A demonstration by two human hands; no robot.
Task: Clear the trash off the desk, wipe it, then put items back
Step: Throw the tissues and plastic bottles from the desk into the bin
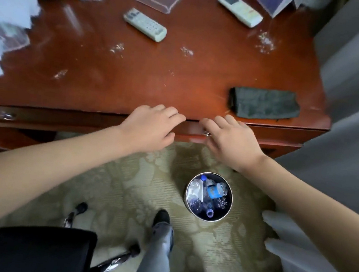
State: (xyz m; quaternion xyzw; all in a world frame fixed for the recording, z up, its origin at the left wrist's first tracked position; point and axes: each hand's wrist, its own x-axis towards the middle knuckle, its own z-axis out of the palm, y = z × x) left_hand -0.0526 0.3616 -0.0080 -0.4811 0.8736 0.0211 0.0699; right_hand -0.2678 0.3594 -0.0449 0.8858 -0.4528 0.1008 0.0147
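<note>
The desk [193, 76] fills the upper half of the frame, with the left hand [152, 125] and right hand [230, 140] resting loose and empty on its front edge. The white crumbs [265, 42] are best swept toward that edge, over the bin [186, 192] at lower centre, before taking the folded cloth [263, 103] at right. Glossy wood above, patterned carpet [121, 185] below.

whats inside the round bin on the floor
The bin holds crushed clear plastic bottles, one with a blue label, plus white crumpled wrapping. They pile over each other, so the bin's bottom and anything lower are hidden.
</note>
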